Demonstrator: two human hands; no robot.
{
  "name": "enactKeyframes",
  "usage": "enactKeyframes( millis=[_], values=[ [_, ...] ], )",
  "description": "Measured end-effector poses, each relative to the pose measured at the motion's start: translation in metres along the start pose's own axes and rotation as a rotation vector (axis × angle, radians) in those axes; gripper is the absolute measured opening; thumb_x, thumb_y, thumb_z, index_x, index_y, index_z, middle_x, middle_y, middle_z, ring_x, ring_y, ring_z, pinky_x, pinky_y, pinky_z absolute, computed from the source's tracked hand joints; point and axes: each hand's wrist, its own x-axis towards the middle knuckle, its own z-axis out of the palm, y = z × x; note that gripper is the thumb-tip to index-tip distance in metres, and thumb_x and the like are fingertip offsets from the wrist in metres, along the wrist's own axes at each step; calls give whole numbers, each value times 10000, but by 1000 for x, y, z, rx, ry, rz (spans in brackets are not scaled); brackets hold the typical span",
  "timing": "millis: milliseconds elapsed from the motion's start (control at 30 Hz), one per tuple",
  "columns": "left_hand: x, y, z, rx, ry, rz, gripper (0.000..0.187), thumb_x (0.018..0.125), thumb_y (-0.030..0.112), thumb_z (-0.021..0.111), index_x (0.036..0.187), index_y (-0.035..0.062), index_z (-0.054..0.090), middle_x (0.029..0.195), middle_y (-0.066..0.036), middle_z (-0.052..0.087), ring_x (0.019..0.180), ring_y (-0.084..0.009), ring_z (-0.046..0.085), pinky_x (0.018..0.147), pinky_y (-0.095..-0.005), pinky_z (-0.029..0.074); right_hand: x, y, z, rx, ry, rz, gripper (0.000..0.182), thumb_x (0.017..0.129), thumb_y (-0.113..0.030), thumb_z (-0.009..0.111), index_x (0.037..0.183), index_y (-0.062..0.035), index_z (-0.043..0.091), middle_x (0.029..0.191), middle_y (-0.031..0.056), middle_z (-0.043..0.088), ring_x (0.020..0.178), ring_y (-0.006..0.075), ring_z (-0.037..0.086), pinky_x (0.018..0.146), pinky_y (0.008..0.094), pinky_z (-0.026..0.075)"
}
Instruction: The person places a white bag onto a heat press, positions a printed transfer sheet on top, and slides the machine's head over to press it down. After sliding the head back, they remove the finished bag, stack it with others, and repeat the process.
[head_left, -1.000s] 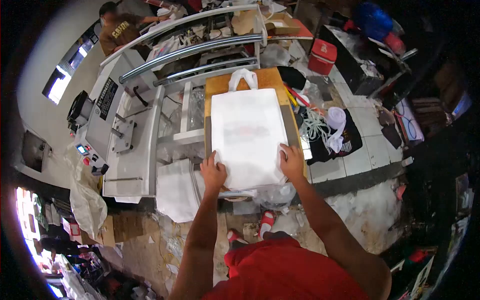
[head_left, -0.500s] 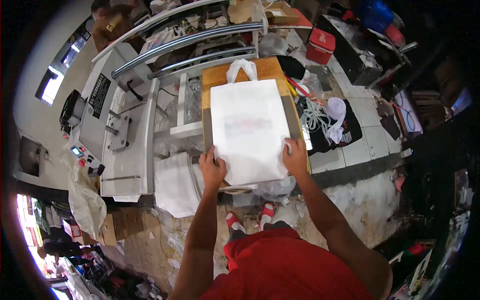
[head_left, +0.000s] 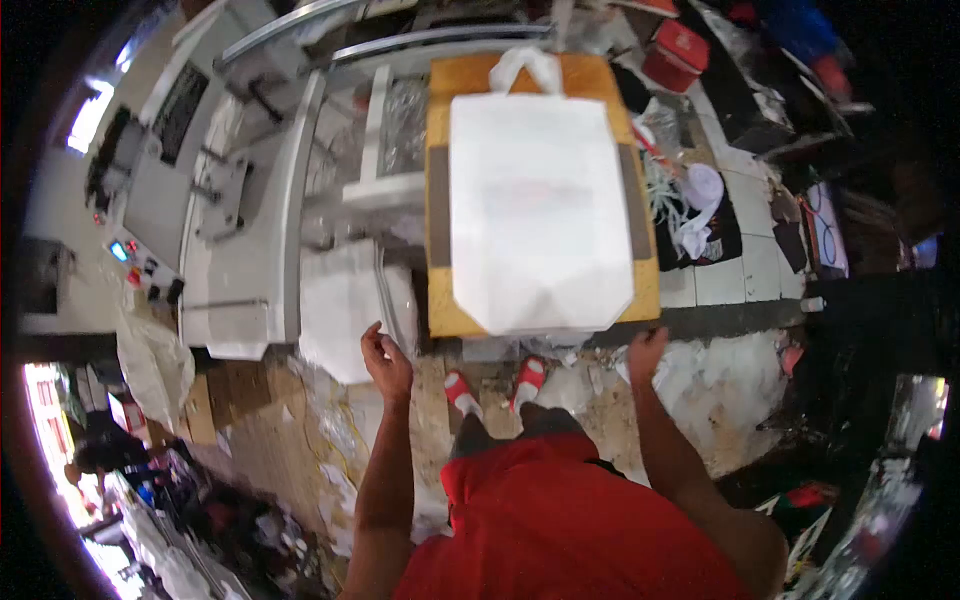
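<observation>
A white tote bag [head_left: 540, 220] with a faint printed patch lies flat on a wooden board [head_left: 440, 300], its loop handle [head_left: 527, 70] at the far end. My left hand [head_left: 388, 365] is off the bag, near a stack of white bags [head_left: 342, 310] left of the board. Its fingers are loosely bent and apart, with nothing in them. My right hand [head_left: 647, 353] hangs just off the board's near right corner, apart from the bag. Its fingers are slightly blurred and loosely curled, and no object shows in it.
A press machine [head_left: 240, 200] with metal rails [head_left: 440, 42] stands at the left. Right of the board lie black cloth [head_left: 735, 235], a white roll [head_left: 703, 185] and tangled white strips [head_left: 665, 195]. A red box [head_left: 676, 55] sits farther back. Plastic and scraps litter the floor.
Both hands have let go of the bag's near sides and drawn back toward my body. The view has shifted, and the bag now looks flatter, with its near corners angled.
</observation>
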Motion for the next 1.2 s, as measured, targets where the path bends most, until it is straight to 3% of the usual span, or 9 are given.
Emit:
enactKeyframes(
  millis=[167,300,367,467,633,733,800,1033,1200],
  values=[
    [-108,-168,-86,444,-315,281,264,880,27,559,1140,-16,555,913,-222,594,816,-395,611,740,-462,512,-94,6,167,-453,-637,-611,454,865,-305,662,1211,-19,596,1186,222,620,1133,427,565,990,554,428],
    [-221,-234,-169,471,-666,-133,320,856,79,603,1167,10,570,951,-222,667,886,-402,668,786,-460,548,-90,-20,294,-414,-628,-865,525,766,-257,761,1204,-29,585,1176,226,605,1132,447,561,979,565,438],
    [-256,-237,-209,500,-787,-678,352,861,164,618,1193,56,579,996,-243,693,945,-410,681,819,-477,546,-90,-39,342,-469,-598,-815,540,756,-267,775,1206,-34,587,1191,218,600,1144,439,557,981,564,436],
    [-302,-251,-259,722,-815,-774,381,866,252,620,1216,105,588,1032,-253,700,982,-435,679,851,-503,543,-96,-51,390,-561,-559,-721,563,741,-281,796,1208,-41,590,1213,207,591,1163,426,550,983,563,433],
    [-321,-285,-289,682,-877,-935,377,869,293,616,1214,142,604,1022,-242,700,983,-451,671,866,-531,540,-74,-61,392,-644,-690,-719,569,711,-323,832,1166,-61,611,1237,181,572,1202,382,537,949,530,448],
    [-291,-292,-272,541,-780,-609,362,872,223,648,1199,71,607,1049,-214,699,939,-393,699,806,-475,572,-70,-74,379,-635,-1160,-397,623,710,-365,841,1217,-87,608,1264,182,561,1225,377,520,964,501,450],
    [-251,-274,-241,417,-708,-643,342,878,192,652,1189,56,609,1047,-199,699,916,-358,708,790,-445,578,-83,-64,383,-474,-798,-728,673,711,-380,847,1282,-120,603,1305,176,548,1266,377,490,1006,517,421],
    [-200,-227,-182,221,-674,-521,323,866,82,679,1178,37,611,1078,-167,684,856,-278,714,750,-386,586,-101,-92,378,-628,-848,-687,788,698,-387,866,1368,-118,550,1360,158,516,1331,381,428,1062,589,330],
    [-213,-225,-182,271,-733,-514,357,828,115,733,1160,34,633,1059,-178,677,971,-312,689,846,-421,573,-104,-91,373,-508,-738,-789,460,816,-256,779,1218,-109,611,1209,161,599,1175,375,552,950,534,428]
  ],
)
